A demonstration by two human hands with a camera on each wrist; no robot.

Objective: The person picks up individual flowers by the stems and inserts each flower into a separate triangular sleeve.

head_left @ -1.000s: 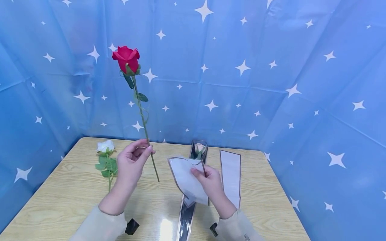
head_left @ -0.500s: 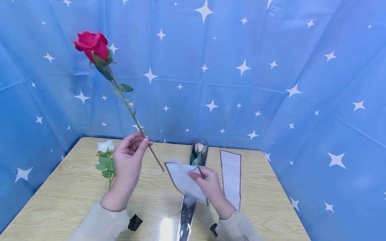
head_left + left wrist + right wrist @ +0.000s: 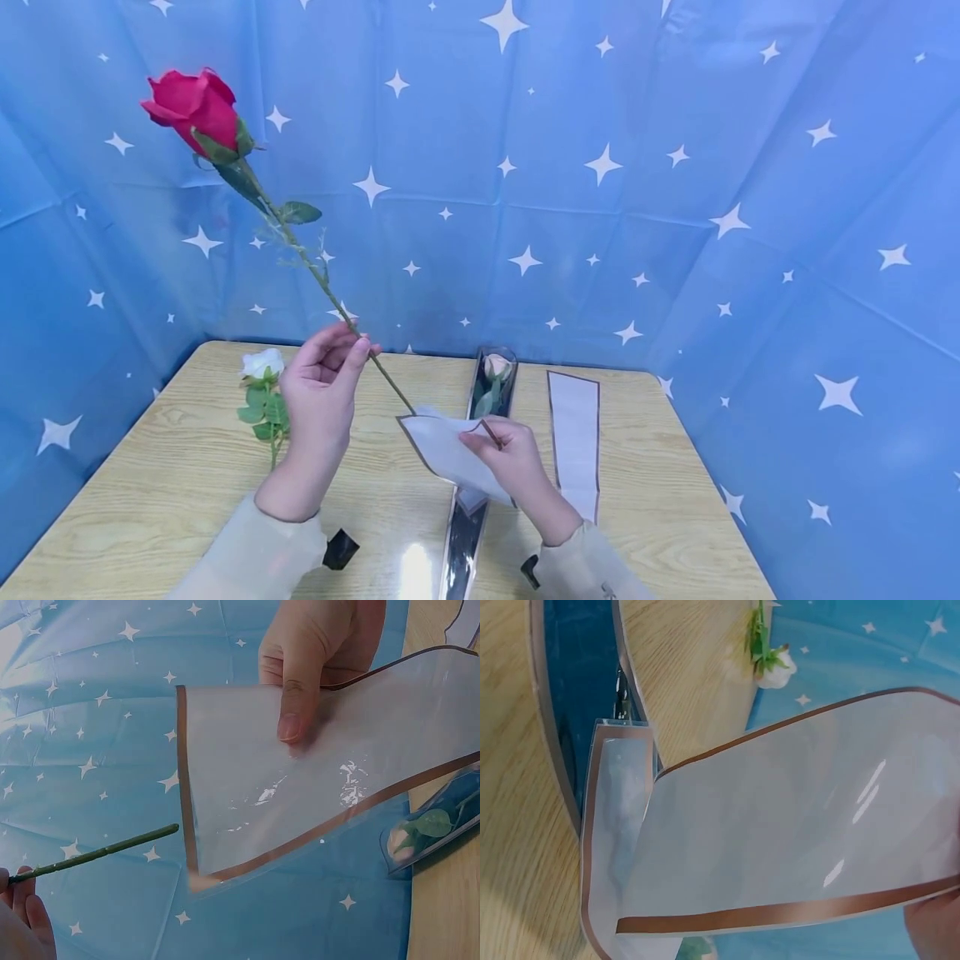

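Note:
My left hand (image 3: 318, 408) pinches the green stem of a red rose (image 3: 197, 112) between thumb and fingers. The bloom leans up and left above the table, and the stem's cut end points down to the right. A white flower sleeve with a brown border (image 3: 446, 450) is in my right hand (image 3: 513, 467), its thumb on the front face and fingers behind. In the left wrist view the stem tip (image 3: 169, 829) sits right beside the sleeve's brown edge (image 3: 186, 780). The right wrist view shows the sleeve's narrow end (image 3: 630, 922) and part of my hand (image 3: 937, 926).
Beneath the held sleeve lies a pale pink rose (image 3: 497, 367) in a dark, clear-fronted sleeve (image 3: 463, 533). Another flat white sleeve (image 3: 576, 442) lies to its right. A white rose (image 3: 262, 364) lies at the left of the wooden table (image 3: 150, 492). Behind hangs a blue star-patterned curtain (image 3: 675, 275).
The red rose has tilted further left, and its stem end has swung right to the sleeve's edge. My right hand has lowered and tipped the sleeve's wide end to the left.

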